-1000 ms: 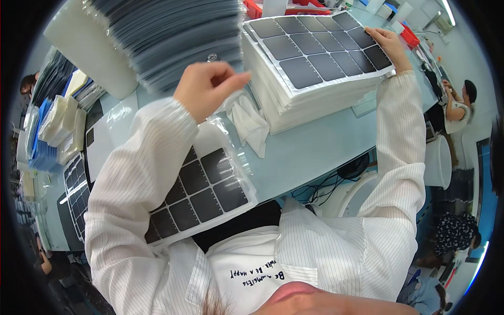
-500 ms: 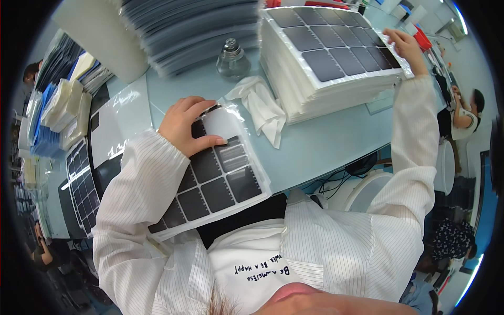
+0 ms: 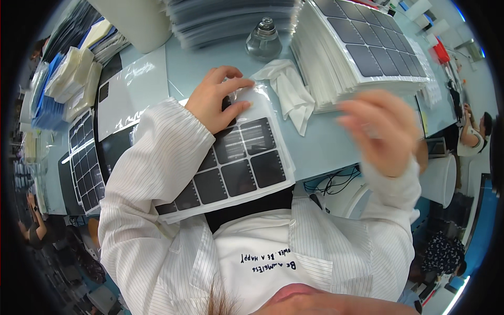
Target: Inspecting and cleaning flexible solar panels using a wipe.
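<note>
In front of me, partly over the table edge, lies a short stack of white sheets (image 3: 223, 177) bearing rows of dark grey square labels. My left hand (image 3: 216, 100) rests on its far part, thumb and fingers apart. At the sheets' far corner, beside my left fingers, is a paler patch without a dark square. My right hand (image 3: 383, 131) is in the air to the right, smeared by motion, with the shape of its fingers unclear. Behind it stands a tall stack of similar label sheets (image 3: 328, 58).
A crumpled white cloth (image 3: 289, 92) and a glass bottle with a metal top (image 3: 264, 39) sit between the stacks. Packets (image 3: 71, 76) and more label sheets (image 3: 85, 163) lie at left. A white roll (image 3: 136, 21) stands far left; a white bin (image 3: 441, 178) is right.
My right hand has left the right edge of the tall stack and come left and nearer to me. The left hand stays on the sheets. The whole view has shifted a little.
</note>
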Action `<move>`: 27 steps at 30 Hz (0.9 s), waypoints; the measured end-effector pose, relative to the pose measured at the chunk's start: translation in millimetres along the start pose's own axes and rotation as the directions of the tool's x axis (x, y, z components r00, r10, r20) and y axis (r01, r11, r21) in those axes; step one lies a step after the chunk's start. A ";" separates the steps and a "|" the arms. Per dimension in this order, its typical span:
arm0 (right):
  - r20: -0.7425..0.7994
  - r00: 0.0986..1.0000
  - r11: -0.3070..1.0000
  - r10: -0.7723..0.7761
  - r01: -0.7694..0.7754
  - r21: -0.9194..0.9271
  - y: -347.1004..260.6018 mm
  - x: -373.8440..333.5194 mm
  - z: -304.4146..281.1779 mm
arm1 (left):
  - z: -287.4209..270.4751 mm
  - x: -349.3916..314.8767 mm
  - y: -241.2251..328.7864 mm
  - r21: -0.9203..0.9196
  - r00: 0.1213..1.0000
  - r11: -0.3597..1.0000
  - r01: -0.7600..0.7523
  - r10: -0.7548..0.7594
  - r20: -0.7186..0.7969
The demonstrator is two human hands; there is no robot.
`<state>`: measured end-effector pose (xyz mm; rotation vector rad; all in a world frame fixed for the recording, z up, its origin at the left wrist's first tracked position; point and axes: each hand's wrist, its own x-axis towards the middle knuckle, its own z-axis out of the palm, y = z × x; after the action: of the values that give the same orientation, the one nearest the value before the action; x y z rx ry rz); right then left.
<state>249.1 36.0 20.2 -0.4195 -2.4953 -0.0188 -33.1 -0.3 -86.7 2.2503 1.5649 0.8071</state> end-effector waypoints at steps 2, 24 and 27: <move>0.103 0.990 0.988 0.100 -0.111 0.111 -9.8 12.0 39.9 | 4.6 2.9 1.4 -0.008 0.999 1.000 -0.002 0.001 -0.046; 0.208 0.852 0.593 0.481 -0.491 0.638 21.7 15.5 132.7 | -0.8 9.6 9.6 -0.039 0.961 0.992 -0.124 0.110 -0.254; 0.167 0.919 0.686 0.356 -0.378 0.621 19.4 17.0 131.6 | 1.6 8.6 6.7 -0.071 0.958 0.984 -0.162 0.140 -0.249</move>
<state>167.7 73.7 -79.5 -0.6069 -2.2095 0.9950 -24.8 5.3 -82.1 2.2965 1.4325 1.2130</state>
